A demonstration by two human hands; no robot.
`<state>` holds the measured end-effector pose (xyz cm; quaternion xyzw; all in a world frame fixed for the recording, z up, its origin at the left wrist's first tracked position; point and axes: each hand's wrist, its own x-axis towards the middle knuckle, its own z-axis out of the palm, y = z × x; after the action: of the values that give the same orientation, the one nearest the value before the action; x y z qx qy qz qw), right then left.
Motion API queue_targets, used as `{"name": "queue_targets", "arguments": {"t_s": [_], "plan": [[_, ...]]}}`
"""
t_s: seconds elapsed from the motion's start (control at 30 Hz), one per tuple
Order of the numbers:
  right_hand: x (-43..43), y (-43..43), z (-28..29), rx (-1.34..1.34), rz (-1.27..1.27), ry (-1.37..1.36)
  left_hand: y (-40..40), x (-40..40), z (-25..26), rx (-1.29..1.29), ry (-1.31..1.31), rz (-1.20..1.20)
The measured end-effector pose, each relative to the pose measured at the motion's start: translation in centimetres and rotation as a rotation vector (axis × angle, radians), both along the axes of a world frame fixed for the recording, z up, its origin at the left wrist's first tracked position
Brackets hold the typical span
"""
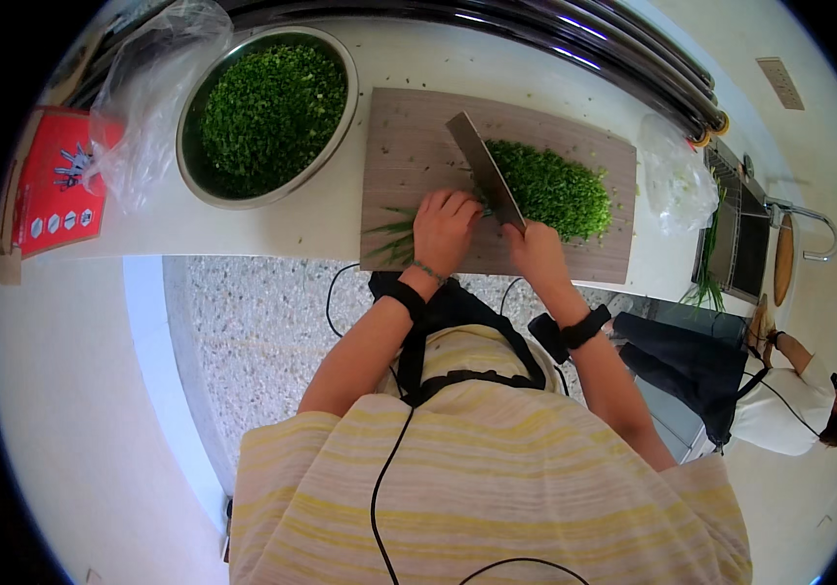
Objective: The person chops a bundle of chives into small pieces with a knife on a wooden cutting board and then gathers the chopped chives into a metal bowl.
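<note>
My right hand [539, 256] is closed around the handle of a cleaver [486, 170], whose broad blade slants across the cutting board [407, 157]. My left hand [444, 228] presses on a bunch of long green stalks, likely chives or scallions, just left of the blade; the leafy ends [391, 238] stick out past its wrist side. Against the blade's right side lies a heap of finely chopped greens [554, 186]. To the upper left stands a steel bowl [351, 110] filled with chopped greens [272, 121]. The cut ends under my left fingers are mostly hidden.
A clear plastic bag [162, 95] and a red box [60, 183] lie at the left. On the right are another plastic bag [674, 175], long greens [711, 248] at the sink's edge and a faucet [813, 219]. Dark tubes run behind the counter. A co-worker [777, 402] stands by the sink.
</note>
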<state>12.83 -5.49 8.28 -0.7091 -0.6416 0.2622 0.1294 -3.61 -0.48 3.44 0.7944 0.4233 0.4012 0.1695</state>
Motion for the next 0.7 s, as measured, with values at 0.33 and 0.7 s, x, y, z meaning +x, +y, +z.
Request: {"name": "queue_targets", "arguments": {"t_s": [0.33,0.7], "plan": [[1.1,-3.0,0.7,-0.014,-0.038,-0.075,-0.2,0.2,-0.7,-0.081,-0.037,-0.006],[0.1,-2.6,1.1,-0.103,-0.039,-0.082,-0.1,-0.1,-1.2,-0.042,-0.092,-0.028]]}}
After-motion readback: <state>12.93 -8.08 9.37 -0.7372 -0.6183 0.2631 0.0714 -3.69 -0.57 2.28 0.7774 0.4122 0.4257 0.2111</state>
